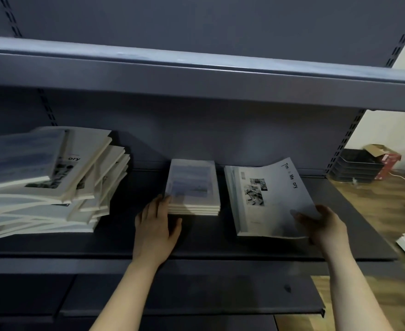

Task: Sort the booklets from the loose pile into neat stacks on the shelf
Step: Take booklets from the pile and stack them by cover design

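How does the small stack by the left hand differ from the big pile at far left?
The small stack is squared up, edges flush; the big pile is fanned and skewed. The small stack is only a few booklets high; the big pile is far taller and wider. The left hand touches the small stack; nothing touches the big pile. Both lie on the same shelf, topped by a bluish cover.

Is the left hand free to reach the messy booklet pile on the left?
Probably yes: the left hand only touches the small stack, and bare shelf lies between it and the loose pile.
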`<action>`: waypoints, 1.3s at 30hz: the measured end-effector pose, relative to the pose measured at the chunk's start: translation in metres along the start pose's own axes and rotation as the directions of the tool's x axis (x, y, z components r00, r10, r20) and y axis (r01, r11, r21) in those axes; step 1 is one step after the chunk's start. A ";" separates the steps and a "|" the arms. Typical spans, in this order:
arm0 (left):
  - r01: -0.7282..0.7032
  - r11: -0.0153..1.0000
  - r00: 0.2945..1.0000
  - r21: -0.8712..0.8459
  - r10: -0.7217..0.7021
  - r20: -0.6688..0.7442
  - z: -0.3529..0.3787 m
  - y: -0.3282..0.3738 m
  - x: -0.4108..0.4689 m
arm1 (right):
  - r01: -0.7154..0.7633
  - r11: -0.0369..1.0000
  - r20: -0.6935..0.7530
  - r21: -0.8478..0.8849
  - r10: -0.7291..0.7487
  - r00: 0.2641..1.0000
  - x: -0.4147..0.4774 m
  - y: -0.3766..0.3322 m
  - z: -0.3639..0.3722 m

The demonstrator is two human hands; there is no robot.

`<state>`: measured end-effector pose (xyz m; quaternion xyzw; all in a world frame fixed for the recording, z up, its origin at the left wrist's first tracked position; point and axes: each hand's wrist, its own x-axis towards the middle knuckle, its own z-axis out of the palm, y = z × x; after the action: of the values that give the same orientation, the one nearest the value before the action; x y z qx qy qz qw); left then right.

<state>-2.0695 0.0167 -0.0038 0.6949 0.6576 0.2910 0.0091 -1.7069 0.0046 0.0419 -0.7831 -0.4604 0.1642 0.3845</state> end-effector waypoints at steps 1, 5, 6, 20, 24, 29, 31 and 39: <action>-0.003 1.000 1.000 0.001 0.003 -0.005 0.000 0.000 0.000 | 0.008 0.999 -0.024 -0.046 -0.009 1.000 0.001 0.000 0.003; -0.001 1.000 1.000 -0.008 0.001 -0.020 0.000 0.001 0.000 | -0.055 0.975 -0.128 -0.217 0.028 0.991 0.005 0.001 0.013; -0.001 1.000 1.000 -0.005 0.000 -0.020 0.000 0.001 0.000 | -0.069 0.971 -0.144 -0.227 0.037 0.989 0.005 0.000 0.015; 0.014 1.000 1.000 0.011 -0.014 -0.010 0.000 0.000 0.000 | 0.160 0.982 -0.224 -0.100 -0.179 0.958 -0.008 0.018 0.033; 0.004 0.999 1.000 0.033 -0.004 -0.002 -0.001 0.002 -0.001 | 0.222 0.974 -0.162 -0.054 -0.228 0.960 -0.013 0.030 0.028; -0.003 0.998 1.000 0.061 0.003 -0.001 -0.001 0.002 -0.001 | 0.241 0.970 -0.046 -0.038 -0.243 0.969 -0.016 0.030 0.023; -0.005 0.998 1.000 0.065 0.005 -0.002 -0.001 0.002 -0.002 | 0.279 0.959 -0.056 -0.041 -0.281 0.958 -0.017 0.030 0.024; -0.020 0.998 1.000 0.068 0.021 -0.008 0.000 0.003 -0.003 | 0.301 0.953 -0.126 -0.046 -0.304 0.944 -0.018 0.031 0.028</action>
<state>-2.0670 0.0133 -0.0036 0.7001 0.6599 0.2718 -0.0203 -1.7146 -0.0069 -0.0011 -0.7172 -0.5509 0.0453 0.4242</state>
